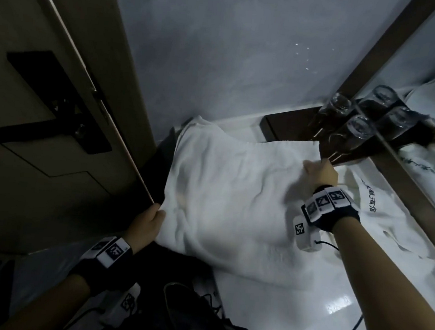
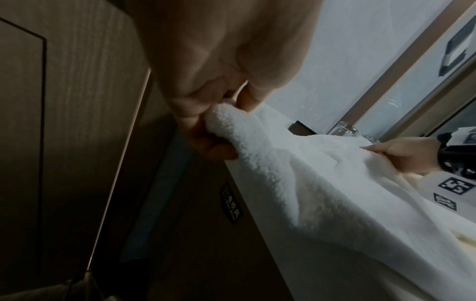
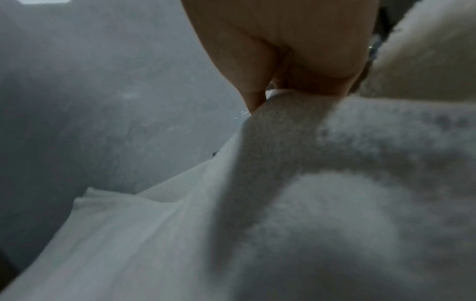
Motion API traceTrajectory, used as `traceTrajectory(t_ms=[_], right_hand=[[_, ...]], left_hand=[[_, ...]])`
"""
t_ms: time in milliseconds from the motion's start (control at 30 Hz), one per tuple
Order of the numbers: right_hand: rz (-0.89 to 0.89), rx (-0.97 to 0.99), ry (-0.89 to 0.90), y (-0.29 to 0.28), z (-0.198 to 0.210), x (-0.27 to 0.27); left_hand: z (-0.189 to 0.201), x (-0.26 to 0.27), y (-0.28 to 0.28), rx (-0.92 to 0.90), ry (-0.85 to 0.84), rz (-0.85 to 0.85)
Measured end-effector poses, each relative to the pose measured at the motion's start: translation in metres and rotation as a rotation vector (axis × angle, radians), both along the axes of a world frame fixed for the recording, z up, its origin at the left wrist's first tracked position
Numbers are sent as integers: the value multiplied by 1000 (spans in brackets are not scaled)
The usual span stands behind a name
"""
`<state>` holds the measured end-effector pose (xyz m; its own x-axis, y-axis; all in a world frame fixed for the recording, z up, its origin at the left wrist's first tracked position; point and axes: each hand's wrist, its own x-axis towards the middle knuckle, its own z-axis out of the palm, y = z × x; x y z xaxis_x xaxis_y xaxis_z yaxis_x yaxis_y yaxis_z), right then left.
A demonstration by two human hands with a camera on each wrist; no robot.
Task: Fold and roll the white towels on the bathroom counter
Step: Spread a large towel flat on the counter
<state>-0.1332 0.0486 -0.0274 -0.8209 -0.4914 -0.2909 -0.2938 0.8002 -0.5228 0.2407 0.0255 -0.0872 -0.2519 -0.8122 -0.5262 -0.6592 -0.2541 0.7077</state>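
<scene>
Towel [image 1: 224,192] white; second towel [image 1: 381,215] white, dark lettering; counter [image 1: 290,312] glossy white; door [image 1: 32,93] beige.

Dim, bluish light throughout; glare on the counter [image 1: 338,307]; the right-wrist view is blurred.

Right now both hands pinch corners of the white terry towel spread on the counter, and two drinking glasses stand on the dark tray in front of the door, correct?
Not quite: the head view shows the clear drinking glasses on the dark tray against the mirror. Both hands do pinch the white terry towel.

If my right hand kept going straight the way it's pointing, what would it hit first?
Probably the clear drinking glasses standing on the dark tray by the mirror, just past the white towel corner the right hand pinches; depth is unclear.
</scene>
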Motion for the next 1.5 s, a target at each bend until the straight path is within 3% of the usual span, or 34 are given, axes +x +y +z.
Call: traceTrajectory(t_ms=[100,200,467,567,700,833,967,1100,1233,1400,1500], right_hand=[[81,3,75,5,7,-6],[175,104,40,10,11,-18],[109,-42,145,13,11,-36],[131,-36,71,25,10,-21],[99,-207,169,60,8,15],[202,-315,165,107,-4,48],[158,-231,165,146,-21,72],[172,10,-137,176,-37,84],[117,-68,-333,201,-43,86],[131,-118,-366,205,-35,85],[196,47,-178,205,-31,85]], left_hand=[[3,3,-1,-28,-60,-17],[2,9,-1,4,-76,-1],[-3,33,3,37,-161,53],[-1,33,5,9,-160,25],[0,27,11,3,-131,-5],[0,19,20,4,-59,-32],[-1,12,33,-31,10,-119],[-1,8,46,-43,102,-84],[6,10,48,-65,144,-28],[19,12,38,-175,48,-30],[20,25,34,-209,-39,42]])
